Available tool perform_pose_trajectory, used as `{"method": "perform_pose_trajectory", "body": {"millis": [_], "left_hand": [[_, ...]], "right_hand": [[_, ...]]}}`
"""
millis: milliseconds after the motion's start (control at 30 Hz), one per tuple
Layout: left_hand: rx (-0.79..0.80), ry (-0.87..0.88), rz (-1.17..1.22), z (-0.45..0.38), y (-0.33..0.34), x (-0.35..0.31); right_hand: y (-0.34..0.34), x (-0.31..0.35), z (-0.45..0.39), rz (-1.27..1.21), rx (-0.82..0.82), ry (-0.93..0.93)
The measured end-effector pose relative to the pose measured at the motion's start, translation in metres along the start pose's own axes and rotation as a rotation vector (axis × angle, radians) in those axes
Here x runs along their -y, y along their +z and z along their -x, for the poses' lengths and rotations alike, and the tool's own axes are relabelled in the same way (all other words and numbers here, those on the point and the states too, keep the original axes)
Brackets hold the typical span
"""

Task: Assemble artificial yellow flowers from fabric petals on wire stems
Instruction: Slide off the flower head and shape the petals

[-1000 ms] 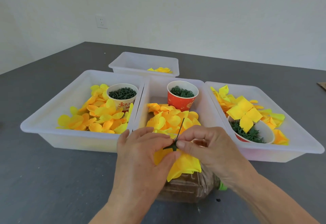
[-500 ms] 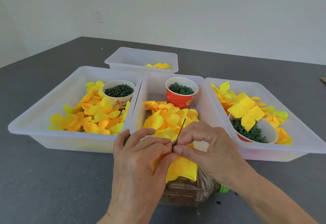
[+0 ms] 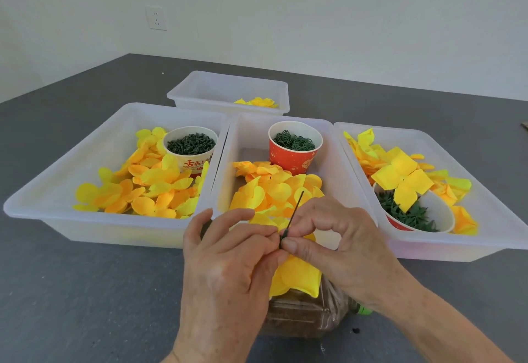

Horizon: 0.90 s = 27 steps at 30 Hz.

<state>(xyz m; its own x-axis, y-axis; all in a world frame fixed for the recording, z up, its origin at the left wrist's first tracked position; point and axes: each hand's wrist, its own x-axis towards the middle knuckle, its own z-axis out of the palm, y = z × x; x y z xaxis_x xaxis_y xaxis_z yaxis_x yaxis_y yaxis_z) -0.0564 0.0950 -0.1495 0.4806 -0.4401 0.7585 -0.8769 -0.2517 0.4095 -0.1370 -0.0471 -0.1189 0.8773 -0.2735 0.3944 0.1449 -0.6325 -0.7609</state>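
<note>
left hand [image 3: 228, 260]: our fingers curl in and pinch the flower at the base of the stem, over the table's near edge.
right hand [image 3: 337, 240]: thumb and forefinger close narrowly on the same spot from the other side; the remaining fingers curl loosely.
wire stem [image 3: 295, 205]: thin and dark, tilting up and away from the pinch, its free end over the middle tray [image 3: 351, 180].
yellow flower [image 3: 297, 275]: its fabric petals hang below our fingers, above a clear plastic bottle [image 3: 300, 317] lying at the near edge.
small green piece: we judge one sits on the stem at the pinch, but our fingertips hide it.
risk, slip: if either pinch loosens, we think the petals could slide down off the wire.
risk, bend: pushing off-axis could kink the thin stem.
risk, crush: squeezing too hard may crease the fabric.
risk, snag: the free end points at the loose petals [image 3: 274, 188] in the middle tray and could catch one.
</note>
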Motion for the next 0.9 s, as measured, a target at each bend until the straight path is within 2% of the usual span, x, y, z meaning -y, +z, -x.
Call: {"method": "perform_pose_trajectory", "body": {"millis": [267, 367, 500, 667, 900], "left_hand": [[-0.013, 0.027, -0.014, 0.000, 0.002, 0.001], [0.030, 0.015, -0.019, -0.004, -0.002, -0.001], [0.090, -0.131, 0.081, -0.009, -0.016, -0.007], [-0.054, -0.288, 0.250, -0.003, -0.032, -0.012], [-0.086, -0.371, 0.286, -0.001, -0.038, -0.011]], "right_hand": [[0.000, 0.001, 0.000, 0.008, 0.003, 0.008], [-0.002, 0.003, 0.001, 0.020, 0.013, 0.036], [-0.001, 0.011, 0.001, -0.013, -0.015, 0.068], [0.004, 0.016, 0.002, -0.021, -0.051, 0.059], [0.003, 0.019, 0.001, -0.018, -0.090, 0.005]]}}
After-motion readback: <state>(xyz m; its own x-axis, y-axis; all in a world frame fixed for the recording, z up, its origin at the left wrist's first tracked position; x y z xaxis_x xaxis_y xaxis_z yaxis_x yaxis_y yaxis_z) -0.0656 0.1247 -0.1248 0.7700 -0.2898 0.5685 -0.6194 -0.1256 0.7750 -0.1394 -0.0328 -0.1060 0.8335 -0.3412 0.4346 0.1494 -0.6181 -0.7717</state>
